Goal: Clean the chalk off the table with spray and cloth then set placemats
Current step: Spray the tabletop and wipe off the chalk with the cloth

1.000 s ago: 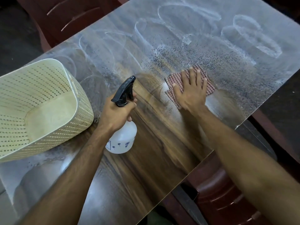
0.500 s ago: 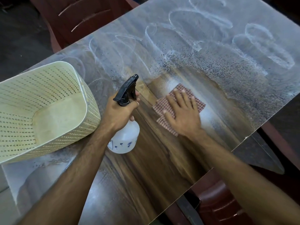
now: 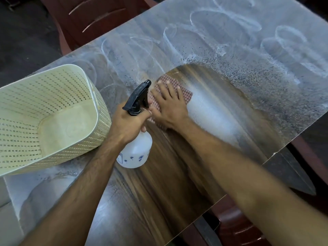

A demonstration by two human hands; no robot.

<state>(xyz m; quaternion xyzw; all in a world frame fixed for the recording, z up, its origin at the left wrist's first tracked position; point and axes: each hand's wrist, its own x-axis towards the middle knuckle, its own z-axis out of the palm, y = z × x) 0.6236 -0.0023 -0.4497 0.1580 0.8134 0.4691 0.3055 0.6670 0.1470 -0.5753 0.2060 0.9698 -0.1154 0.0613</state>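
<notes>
Wiping is the step in hand: we judge the chalk [image 3: 221,27] roughly half cleared, with bare wood round our hands and white loops beyond them. Next we likely need to push the cloth outward into the wet speckled band past the right hand. Leftmost, a basket [image 3: 53,96] lies tipped just beside our left hand [image 3: 126,124], which grips the bottle [image 3: 135,150] by its neck, fingers curled; whether one rests on the trigger we cannot tell. Right of it, nearly touching, our right hand [image 3: 171,108] presses flat, fingers spread, on the cloth [image 3: 174,80]. No placemats show.
</notes>
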